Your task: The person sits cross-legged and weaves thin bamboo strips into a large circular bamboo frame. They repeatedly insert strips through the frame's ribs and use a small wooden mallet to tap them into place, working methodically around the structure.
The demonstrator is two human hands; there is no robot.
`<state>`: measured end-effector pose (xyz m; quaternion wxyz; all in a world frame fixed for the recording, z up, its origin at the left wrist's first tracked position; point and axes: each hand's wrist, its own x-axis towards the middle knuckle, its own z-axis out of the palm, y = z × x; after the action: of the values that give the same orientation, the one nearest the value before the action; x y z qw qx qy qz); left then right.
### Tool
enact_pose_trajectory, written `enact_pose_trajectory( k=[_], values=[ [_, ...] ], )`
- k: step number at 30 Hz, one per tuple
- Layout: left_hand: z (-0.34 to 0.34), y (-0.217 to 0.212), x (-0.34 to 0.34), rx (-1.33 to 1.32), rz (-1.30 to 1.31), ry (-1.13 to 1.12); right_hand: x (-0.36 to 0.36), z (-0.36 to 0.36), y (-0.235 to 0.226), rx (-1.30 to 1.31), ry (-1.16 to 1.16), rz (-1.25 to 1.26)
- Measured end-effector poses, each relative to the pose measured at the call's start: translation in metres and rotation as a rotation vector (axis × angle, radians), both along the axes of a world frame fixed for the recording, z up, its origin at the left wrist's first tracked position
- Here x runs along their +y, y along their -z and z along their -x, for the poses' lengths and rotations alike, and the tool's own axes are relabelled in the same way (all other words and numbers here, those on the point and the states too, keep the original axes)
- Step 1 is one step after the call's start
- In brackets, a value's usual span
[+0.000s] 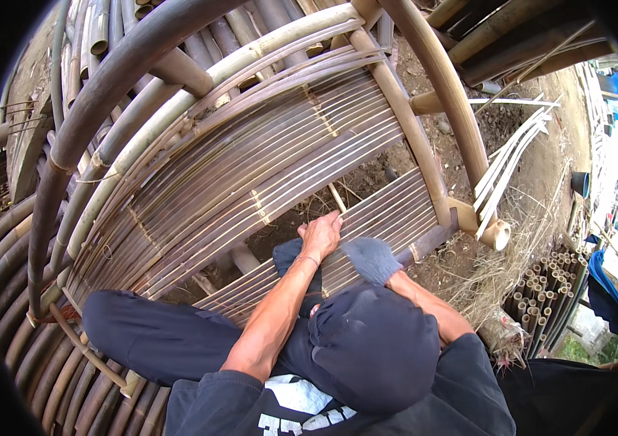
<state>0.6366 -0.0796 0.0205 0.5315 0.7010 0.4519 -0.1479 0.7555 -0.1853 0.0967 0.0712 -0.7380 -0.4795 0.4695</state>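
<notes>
My bare left hand is closed, its fingertips at the near end of a thin bamboo stick. The stick crosses a gap between two sections of a slatted bamboo panel. My right hand, in a grey glove, lies on the narrower near section of bamboo slats; its fingers are hidden under the glove's rounded back. The slats sit within a frame of thick bamboo poles. A dark-clothed leg rests across the near left of the panel.
Thick curved bamboo poles rise on the left, with more poles stacked behind. White split strips lean at the right corner over a cut pole end. Cut bamboo tubes stand bundled at the right. Dry shavings lie on bare soil.
</notes>
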Motion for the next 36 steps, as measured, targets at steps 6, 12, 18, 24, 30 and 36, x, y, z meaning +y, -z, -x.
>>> enact_pose_trajectory(
  k=[6,12,18,24,30,36],
  values=[
    [0.0,0.005,0.003,0.022,0.06,0.03,-0.003,-0.07,-0.008,-0.098,-0.237,0.085],
    [0.019,-0.013,0.028,-0.211,-0.076,-0.061,-0.037,-0.054,0.017,0.189,0.175,0.018],
    [0.15,-0.08,0.129,-0.278,0.095,0.275,-0.033,-0.043,-0.024,-0.028,-0.079,0.123],
    [0.31,-0.106,0.151,0.092,-0.049,0.566,-0.045,0.029,-0.102,-0.112,0.024,0.018],
    [0.364,-0.067,0.075,-0.284,-0.469,0.839,0.008,0.112,-0.118,-0.146,0.024,-0.098],
    [0.367,-0.03,0.069,-0.506,-0.596,0.94,0.083,0.199,-0.08,-0.15,-0.085,-0.206]
  ],
)
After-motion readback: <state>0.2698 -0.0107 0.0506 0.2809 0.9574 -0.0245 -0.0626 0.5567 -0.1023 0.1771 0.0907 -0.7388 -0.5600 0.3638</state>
